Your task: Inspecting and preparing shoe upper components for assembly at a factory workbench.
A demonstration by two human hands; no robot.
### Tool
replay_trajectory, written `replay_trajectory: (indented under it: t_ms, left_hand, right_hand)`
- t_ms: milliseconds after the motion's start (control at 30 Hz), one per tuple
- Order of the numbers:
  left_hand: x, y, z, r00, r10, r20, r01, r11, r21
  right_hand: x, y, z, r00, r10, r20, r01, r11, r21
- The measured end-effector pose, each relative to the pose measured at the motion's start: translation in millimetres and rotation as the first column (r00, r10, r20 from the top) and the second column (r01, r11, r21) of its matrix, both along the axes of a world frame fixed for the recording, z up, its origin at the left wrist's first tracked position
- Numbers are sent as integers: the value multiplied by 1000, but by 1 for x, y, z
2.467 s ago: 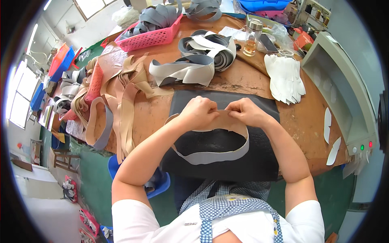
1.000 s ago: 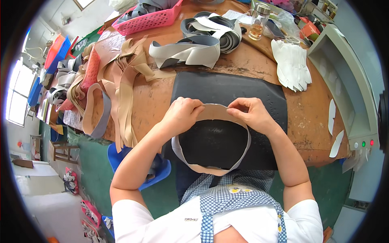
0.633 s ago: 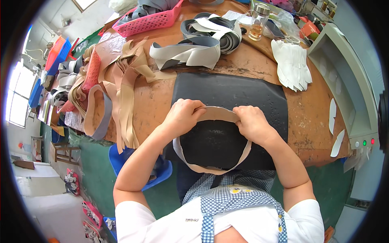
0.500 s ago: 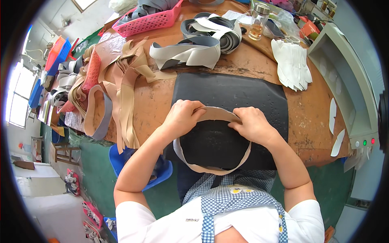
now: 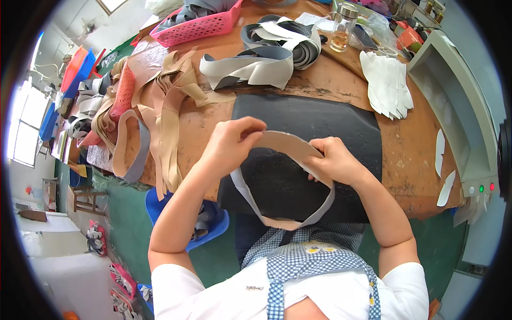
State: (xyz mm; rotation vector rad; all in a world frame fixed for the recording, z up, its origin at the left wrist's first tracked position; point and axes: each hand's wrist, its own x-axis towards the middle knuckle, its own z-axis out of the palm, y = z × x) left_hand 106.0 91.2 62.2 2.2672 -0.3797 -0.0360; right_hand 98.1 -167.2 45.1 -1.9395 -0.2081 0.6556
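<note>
A closed band of tan and pale grey material point(image 5: 287, 142) forms a wide loop, held over a black mat point(image 5: 352, 128) on the brown table. My left hand point(image 5: 228, 145) pinches its far edge at the left between thumb and forefinger. At the right, my right hand point(image 5: 336, 160) is closed around the band, with a fingertip showing inside the loop. The near part of the loop hangs by the mat's front edge, close to my checked apron point(image 5: 309, 261).
Tan strips point(image 5: 169, 128) and another loop point(image 5: 128, 146) lie to the left. Grey-white bands point(image 5: 248, 68), a pink basket point(image 5: 200, 33) and a glass jar point(image 5: 341, 32) stand farther back. White pieces point(image 5: 386, 88) and a grey machine point(image 5: 464, 106) with lit buttons are at the right.
My left hand has lifted and moved a little left along the band. My right hand has turned and now grips farther around it, so the loop tilts with more tan showing.
</note>
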Motion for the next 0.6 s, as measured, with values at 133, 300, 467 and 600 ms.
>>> replay_trajectory:
  t_ms: [133,300,467,600]
  left_hand:
    - [-30,-21,29,843,192,502,-110,976,-188]
    - [-104,-42,21,847,328,419,-205,928,-312]
    - [-127,-83,-28,991,130,17,-119,950,-288]
    - [-111,-42,9,950,294,-108,-300,953,-45]
  right_hand:
    - [2,-4,-16,992,-96,-84,113,966,233]
    - [-15,-5,-37,936,-286,-203,350,807,476]
    - [-36,8,-44,916,-365,-168,383,668,638]
    - [-49,-12,-25,755,-595,276,292,681,671]
